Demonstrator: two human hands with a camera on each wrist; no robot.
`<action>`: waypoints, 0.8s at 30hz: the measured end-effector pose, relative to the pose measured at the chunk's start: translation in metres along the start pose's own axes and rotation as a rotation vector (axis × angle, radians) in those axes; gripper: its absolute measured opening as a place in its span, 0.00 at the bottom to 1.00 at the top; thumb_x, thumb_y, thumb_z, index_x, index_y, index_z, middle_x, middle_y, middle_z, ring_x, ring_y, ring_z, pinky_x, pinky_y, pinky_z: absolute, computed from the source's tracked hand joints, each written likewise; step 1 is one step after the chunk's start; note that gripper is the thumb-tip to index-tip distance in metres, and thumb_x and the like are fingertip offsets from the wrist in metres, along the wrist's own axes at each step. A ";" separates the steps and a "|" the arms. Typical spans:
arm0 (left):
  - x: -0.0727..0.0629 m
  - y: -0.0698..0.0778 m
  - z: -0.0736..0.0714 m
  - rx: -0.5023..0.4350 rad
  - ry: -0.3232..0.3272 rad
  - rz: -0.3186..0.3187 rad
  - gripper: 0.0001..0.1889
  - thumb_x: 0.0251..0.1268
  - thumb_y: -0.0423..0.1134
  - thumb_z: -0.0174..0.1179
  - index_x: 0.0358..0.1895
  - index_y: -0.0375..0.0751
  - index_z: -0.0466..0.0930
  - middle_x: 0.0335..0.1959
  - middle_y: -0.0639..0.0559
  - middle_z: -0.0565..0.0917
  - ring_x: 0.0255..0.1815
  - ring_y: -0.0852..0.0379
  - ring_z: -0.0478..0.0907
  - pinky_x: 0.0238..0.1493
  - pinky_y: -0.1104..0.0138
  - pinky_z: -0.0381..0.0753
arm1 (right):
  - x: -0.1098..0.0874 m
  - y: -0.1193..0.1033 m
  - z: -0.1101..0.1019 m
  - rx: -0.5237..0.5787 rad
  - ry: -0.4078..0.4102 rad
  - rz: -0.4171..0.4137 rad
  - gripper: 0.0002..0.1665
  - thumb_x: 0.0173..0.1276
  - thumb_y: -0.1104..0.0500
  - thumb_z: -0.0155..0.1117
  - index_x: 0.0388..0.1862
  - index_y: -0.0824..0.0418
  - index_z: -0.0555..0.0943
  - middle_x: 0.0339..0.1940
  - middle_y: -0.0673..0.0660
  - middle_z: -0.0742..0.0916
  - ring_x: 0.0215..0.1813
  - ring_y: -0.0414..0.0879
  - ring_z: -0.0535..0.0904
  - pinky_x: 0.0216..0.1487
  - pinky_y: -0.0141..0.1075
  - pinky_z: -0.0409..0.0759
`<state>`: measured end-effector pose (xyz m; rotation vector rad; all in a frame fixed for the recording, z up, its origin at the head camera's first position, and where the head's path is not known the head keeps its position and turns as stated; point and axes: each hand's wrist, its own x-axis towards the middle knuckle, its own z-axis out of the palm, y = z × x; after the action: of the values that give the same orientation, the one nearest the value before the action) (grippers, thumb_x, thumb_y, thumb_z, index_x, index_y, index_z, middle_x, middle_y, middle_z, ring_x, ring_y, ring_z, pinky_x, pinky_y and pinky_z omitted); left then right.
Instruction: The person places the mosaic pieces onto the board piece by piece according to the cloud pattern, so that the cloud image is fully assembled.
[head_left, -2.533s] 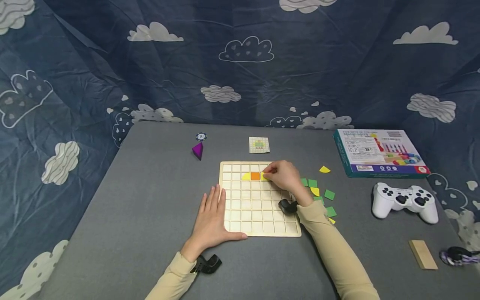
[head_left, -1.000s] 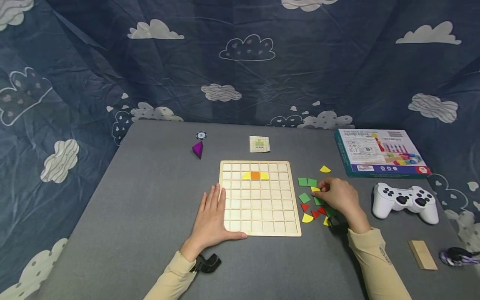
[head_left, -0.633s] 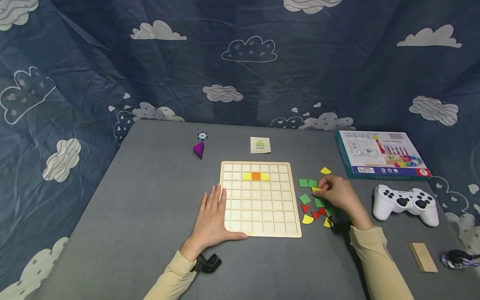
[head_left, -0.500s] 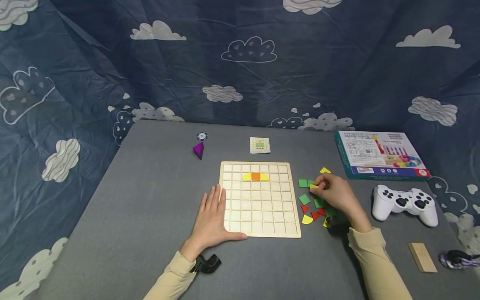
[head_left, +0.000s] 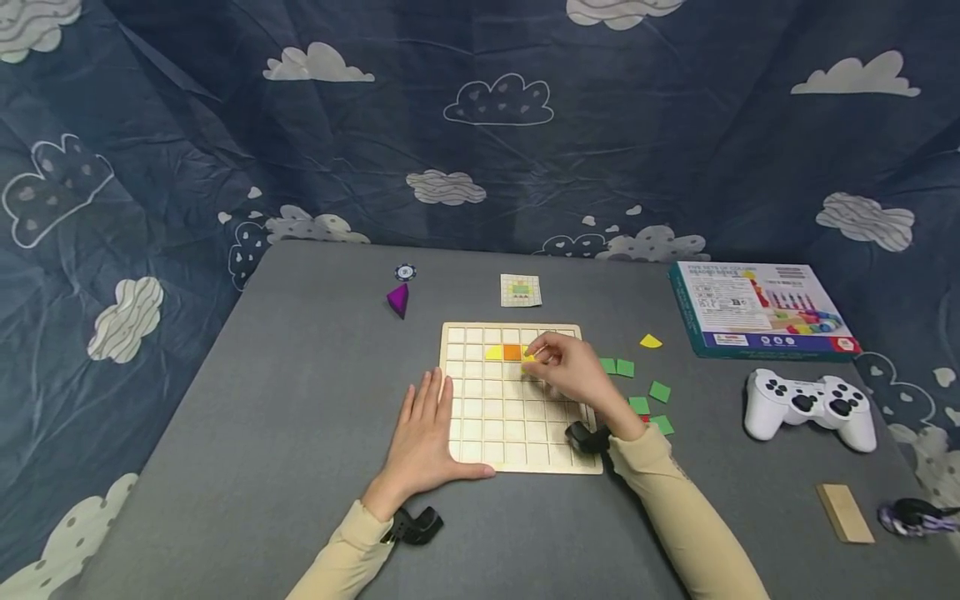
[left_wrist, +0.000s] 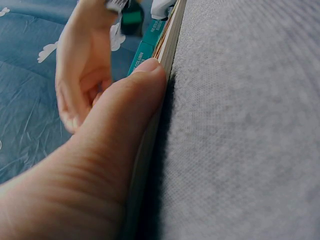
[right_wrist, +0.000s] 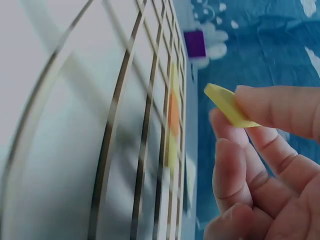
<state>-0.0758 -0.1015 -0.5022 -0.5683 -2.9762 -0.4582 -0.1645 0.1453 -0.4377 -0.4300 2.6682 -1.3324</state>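
Observation:
My right hand [head_left: 570, 367] pinches a yellow quarter-circle tile [right_wrist: 227, 106] between thumb and fingertips; the right wrist view shows it lifted off the wooden grid board [head_left: 480, 429]. In the board's second row from the far edge, an orange square tile [head_left: 512, 352] sits between two yellow tiles, the left one [head_left: 493, 353] plain to see and the right one partly behind my fingers. My left hand [head_left: 420, 450] lies along the board's left side with fingers straight. Its thumb [left_wrist: 132, 95] rests against the near edge.
Right of the board lie several green tiles [head_left: 660, 392] and a yellow one [head_left: 650, 341]; my right arm hides others. Behind stand a pattern card [head_left: 521, 291], purple pyramid [head_left: 399, 300] and poker chip [head_left: 405, 272]. Farther right are a box [head_left: 765, 304], game controller [head_left: 810, 404] and wooden block [head_left: 846, 513].
My right hand left a yellow tile right of the orange square, went to the loose tiles, took up another yellow quarter-circle and came back left over the board. My left hand stayed put.

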 end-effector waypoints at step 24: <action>0.000 0.001 -0.002 0.004 0.013 0.011 0.73 0.30 0.84 0.54 0.73 0.27 0.45 0.74 0.32 0.45 0.75 0.42 0.39 0.71 0.52 0.37 | 0.042 -0.032 0.055 -0.280 -0.077 0.031 0.03 0.54 0.58 0.75 0.28 0.52 0.88 0.20 0.43 0.82 0.25 0.40 0.73 0.29 0.37 0.69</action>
<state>-0.0755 -0.1013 -0.5005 -0.5793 -2.9589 -0.4532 -0.1853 0.0721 -0.4450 -0.4570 2.7907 -0.9158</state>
